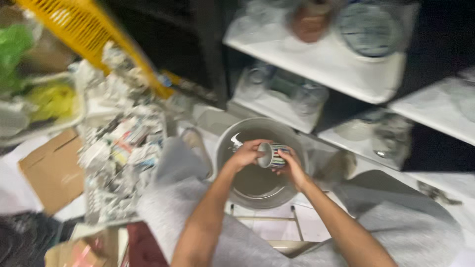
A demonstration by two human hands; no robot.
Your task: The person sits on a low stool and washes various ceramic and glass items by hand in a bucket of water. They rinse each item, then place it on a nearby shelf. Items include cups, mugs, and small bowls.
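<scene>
- The small striped cup (275, 155) looks glazed ceramic — glossy, smooth.
- The round grey basin (237, 141) has a dull, smooth plastic look, wet inside.
- The yellow slatted crate (94, 42) is hard plastic.
- The flat brown cardboard sheet (52, 173) is matt paperboard.
- The heap of crumpled printed paper (118, 148) looks rough — creased.
- The grey trousers (173, 198) are soft matt cloth.

Motion blur smears the whole view, heaviest toward the edges, where the yellow slatted plastic crate (94, 39) and the white shelves (346, 69) lose their outlines. Light is even and moderate, brightest on the shelves; gaps between them fall black. A white glint sits on the round grey basin (257, 190).
</scene>
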